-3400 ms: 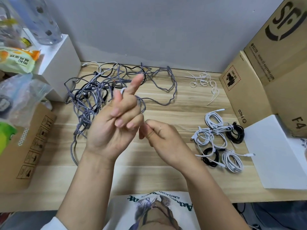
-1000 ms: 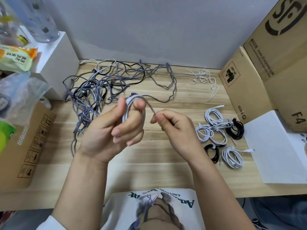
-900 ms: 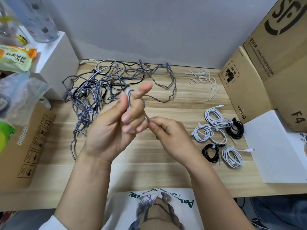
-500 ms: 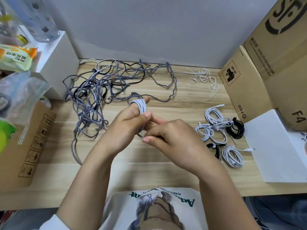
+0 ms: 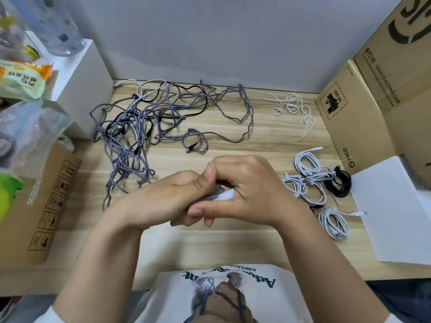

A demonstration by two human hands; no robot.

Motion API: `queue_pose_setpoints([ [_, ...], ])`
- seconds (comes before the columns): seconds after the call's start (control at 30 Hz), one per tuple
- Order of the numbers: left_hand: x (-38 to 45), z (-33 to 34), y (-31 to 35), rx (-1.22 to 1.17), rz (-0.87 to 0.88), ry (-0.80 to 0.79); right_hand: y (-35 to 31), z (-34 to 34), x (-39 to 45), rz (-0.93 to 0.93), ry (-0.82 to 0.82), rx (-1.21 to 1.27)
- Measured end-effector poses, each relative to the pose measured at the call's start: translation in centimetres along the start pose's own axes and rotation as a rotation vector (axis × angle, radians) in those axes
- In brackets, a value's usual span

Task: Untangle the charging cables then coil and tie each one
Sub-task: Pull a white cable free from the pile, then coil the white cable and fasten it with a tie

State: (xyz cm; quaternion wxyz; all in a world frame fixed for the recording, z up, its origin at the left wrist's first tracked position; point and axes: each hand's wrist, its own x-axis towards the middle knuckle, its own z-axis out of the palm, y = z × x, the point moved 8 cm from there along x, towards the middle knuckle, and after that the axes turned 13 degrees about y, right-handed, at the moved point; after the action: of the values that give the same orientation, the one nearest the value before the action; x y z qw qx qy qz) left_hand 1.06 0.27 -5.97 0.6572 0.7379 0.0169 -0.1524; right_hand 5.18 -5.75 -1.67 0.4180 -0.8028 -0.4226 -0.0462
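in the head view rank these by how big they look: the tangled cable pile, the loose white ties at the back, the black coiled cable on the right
1. tangled cable pile, by far the widest spread.
2. loose white ties.
3. black coiled cable, compact.
The ties lie farther from the camera, so ranks 2 and 3 are unsure.

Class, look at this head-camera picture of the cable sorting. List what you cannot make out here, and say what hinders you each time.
- Coiled cable, head view: mostly hidden between the left hand and right hand; whether it is tied cannot be told.
- Tangled cables: strands overlap, so their count is unclear.
- Black coil: largely behind the right wrist.
- Cardboard box: cut off by the right edge.
- Cable ties: too small to count.
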Motion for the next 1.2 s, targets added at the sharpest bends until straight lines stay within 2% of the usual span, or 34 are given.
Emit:
queue_pose_setpoints([
  [0.1,0.6,-0.5,-0.1,-0.052,-0.002,-0.033,-0.1,0.4,0.7,-0.026,0.101,0.122],
  [0.23,2.9,-1.3,0.8,-0.183,-0.023,0.126,2.6,0.1,2.1,0.162,0.270,0.110],
  [0.33,5.2,-2.5,0.8,-0.322,-0.055,0.366,4.2,-1.1,3.0,0.221,0.435,0.094],
  [0.43,6.9,-4.9,0.4,-0.367,0.003,0.696,4.3,-1.5,3.8,0.138,0.570,-0.048],
  [0.5,8.2,-5.3,-0.1,-0.378,0.028,0.752,5.4,-1.3,4.2,0.148,0.608,-0.042],
  [0.57,9.7,-4.9,-0.9,-0.417,-0.006,0.668,7.5,-1.2,4.8,0.213,0.607,0.005],
  [0.63,11.4,-3.8,-1.8,-0.506,-0.034,0.455,10.1,-1.3,5.2,0.307,0.573,0.103],
  [0.7,12.4,-3.0,-2.2,-0.643,-0.040,0.226,12.3,-0.9,5.7,0.398,0.533,0.331],
  [0.73,12.4,-2.6,-2.4,-0.699,-0.032,0.133,12.7,-0.9,6.0,0.395,0.517,0.389],
  [0.8,12.9,-2.4,-2.6,-0.781,-0.024,0.043,13.3,-0.9,7.1,0.321,0.476,0.341],
  [0.87,13.8,-2.7,-3.1,-0.849,-0.047,0.073,14.9,0.1,8.6,0.311,0.370,0.361],
  [0.93,14.7,-3.2,-4.3,-0.851,-0.116,0.193,17.5,1.2,9.9,0.310,0.258,0.331],
  [1.0,15.2,-3.6,-5.4,-0.866,-0.158,0.251,21.9,1.4,10.6,0.368,0.248,0.225],
  [1.1,15.6,-4.1,-6.6,-0.930,-0.164,0.234,31.2,-0.3,9.6,0.640,0.412,-0.089],
  [1.13,15.5,-4.0,-6.8,-0.941,-0.172,0.235,34.0,-1.2,8.3,0.753,0.418,-0.258],
  [1.2,15.5,-4.5,-7.3,-0.962,-0.178,0.249,38.2,-1.5,5.9,0.944,0.303,-0.488],
])
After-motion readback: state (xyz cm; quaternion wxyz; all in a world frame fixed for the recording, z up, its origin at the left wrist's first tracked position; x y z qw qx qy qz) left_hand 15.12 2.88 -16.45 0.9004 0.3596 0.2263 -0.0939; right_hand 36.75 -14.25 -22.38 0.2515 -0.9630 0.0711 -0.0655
